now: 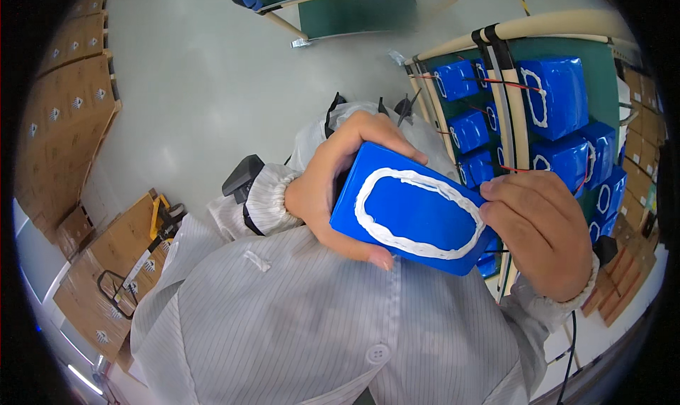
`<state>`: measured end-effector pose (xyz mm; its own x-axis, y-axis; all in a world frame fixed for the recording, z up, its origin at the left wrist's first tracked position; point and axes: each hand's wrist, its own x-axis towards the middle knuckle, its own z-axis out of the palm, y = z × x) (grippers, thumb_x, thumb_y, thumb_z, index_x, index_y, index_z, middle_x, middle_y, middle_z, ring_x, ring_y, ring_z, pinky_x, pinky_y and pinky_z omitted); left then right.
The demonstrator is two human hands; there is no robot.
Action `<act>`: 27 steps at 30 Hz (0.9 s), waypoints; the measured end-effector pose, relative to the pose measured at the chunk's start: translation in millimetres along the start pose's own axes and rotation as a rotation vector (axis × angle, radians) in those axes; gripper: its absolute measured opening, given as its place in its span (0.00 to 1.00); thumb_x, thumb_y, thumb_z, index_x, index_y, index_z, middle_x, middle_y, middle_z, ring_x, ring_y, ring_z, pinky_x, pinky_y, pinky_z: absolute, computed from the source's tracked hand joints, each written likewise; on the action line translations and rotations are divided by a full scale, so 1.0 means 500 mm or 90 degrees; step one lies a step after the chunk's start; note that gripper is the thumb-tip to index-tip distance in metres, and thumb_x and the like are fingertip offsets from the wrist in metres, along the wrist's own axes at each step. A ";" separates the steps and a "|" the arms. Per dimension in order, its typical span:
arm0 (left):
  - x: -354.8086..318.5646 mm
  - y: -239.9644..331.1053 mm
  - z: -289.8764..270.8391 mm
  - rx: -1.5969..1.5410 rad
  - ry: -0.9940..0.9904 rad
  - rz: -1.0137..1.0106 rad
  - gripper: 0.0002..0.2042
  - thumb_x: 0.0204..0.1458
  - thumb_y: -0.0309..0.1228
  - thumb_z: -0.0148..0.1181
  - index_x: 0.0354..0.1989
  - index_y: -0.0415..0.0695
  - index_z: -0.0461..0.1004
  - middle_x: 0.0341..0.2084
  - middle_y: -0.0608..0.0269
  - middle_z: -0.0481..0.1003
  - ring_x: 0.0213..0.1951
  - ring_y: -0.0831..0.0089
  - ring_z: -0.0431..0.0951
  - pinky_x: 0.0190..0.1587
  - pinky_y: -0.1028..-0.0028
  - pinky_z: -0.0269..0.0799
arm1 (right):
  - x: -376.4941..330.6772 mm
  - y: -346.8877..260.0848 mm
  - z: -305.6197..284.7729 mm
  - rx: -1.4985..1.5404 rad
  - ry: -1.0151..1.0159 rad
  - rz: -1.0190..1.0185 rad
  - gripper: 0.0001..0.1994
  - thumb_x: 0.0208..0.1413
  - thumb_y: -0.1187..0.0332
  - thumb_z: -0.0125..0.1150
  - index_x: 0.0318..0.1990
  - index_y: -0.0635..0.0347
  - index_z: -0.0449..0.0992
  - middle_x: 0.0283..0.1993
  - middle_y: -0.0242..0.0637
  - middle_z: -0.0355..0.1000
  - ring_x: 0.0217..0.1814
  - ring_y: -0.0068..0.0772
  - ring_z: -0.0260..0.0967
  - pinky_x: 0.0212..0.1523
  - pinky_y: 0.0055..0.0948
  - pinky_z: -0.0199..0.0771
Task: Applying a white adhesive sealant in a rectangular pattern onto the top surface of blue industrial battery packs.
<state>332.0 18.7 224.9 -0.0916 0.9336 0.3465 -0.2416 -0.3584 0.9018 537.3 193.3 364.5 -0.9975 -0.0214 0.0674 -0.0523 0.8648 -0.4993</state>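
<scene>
The blue block [418, 214] sat over the pale coat [283, 306], left hand [312, 192] gripping one end! The right hand [542, 228] bunched its fingers at the other; pinching or merely touching, I couldn't tell. Slipping fingertips risked smearing the white ring [407, 244], if wet.

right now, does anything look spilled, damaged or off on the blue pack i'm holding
Nothing clearly stands out. The white ring on the blue pack looks slightly uneven, but other packs on the rack bear one too, so it is probably normal. No spill or tear shows; the blue pack's underside is hidden.
</scene>
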 end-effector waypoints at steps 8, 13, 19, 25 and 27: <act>-0.012 0.000 0.006 -0.004 0.007 0.000 0.49 0.29 0.47 0.87 0.59 0.39 0.65 0.49 0.54 0.73 0.48 0.65 0.77 0.50 0.69 0.73 | -0.006 -0.010 0.021 0.016 0.020 0.046 0.17 0.39 0.74 0.69 0.40 0.66 0.75 0.41 0.47 0.75 0.42 0.48 0.77 0.42 0.40 0.79; -0.022 0.002 0.011 -0.003 0.008 0.017 0.49 0.29 0.47 0.87 0.59 0.38 0.64 0.49 0.54 0.73 0.48 0.66 0.76 0.50 0.69 0.73 | -0.017 0.008 0.027 0.106 0.014 0.047 0.16 0.40 0.76 0.69 0.40 0.63 0.75 0.41 0.45 0.74 0.41 0.46 0.75 0.41 0.40 0.75; -0.024 0.002 0.008 0.003 0.006 0.024 0.50 0.28 0.47 0.87 0.59 0.37 0.64 0.50 0.53 0.73 0.48 0.66 0.76 0.50 0.69 0.72 | -0.044 0.018 0.028 0.134 0.072 0.083 0.14 0.43 0.79 0.69 0.39 0.60 0.75 0.38 0.41 0.75 0.37 0.44 0.73 0.38 0.39 0.73; -0.034 0.001 0.011 0.000 0.011 0.020 0.50 0.26 0.46 0.88 0.59 0.38 0.65 0.53 0.52 0.73 0.50 0.64 0.75 0.52 0.67 0.72 | -0.042 0.026 0.051 0.061 0.130 0.088 0.14 0.42 0.84 0.65 0.38 0.60 0.76 0.35 0.40 0.75 0.35 0.45 0.73 0.35 0.38 0.72; -0.033 0.004 0.013 -0.002 0.006 0.019 0.50 0.26 0.46 0.88 0.59 0.39 0.65 0.53 0.52 0.73 0.51 0.64 0.75 0.53 0.66 0.72 | -0.031 0.027 0.053 0.048 0.160 0.088 0.14 0.42 0.85 0.64 0.38 0.61 0.76 0.35 0.40 0.75 0.34 0.45 0.73 0.35 0.37 0.72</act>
<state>339.2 2.6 222.7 -0.1087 0.9222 0.3712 -0.2418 -0.3867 0.8899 550.8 192.1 333.5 -0.9527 0.2272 0.2018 0.0704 0.8111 -0.5806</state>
